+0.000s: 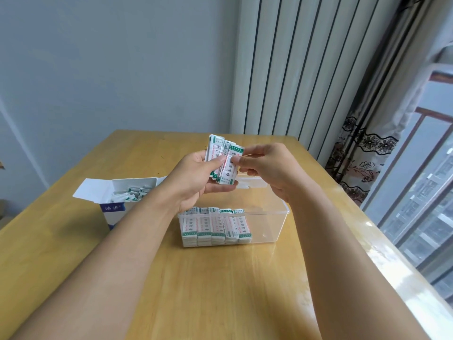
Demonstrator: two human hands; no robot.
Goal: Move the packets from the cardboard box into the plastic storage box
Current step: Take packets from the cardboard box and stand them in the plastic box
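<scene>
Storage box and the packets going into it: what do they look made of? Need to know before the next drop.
Storage box: clear, glossy rigid plastic; the stacked packets show through its wall. Held packets, gripped by the left hand and pinched by the right hand: probably matte printed paper wrappers, slightly creased.
</scene>
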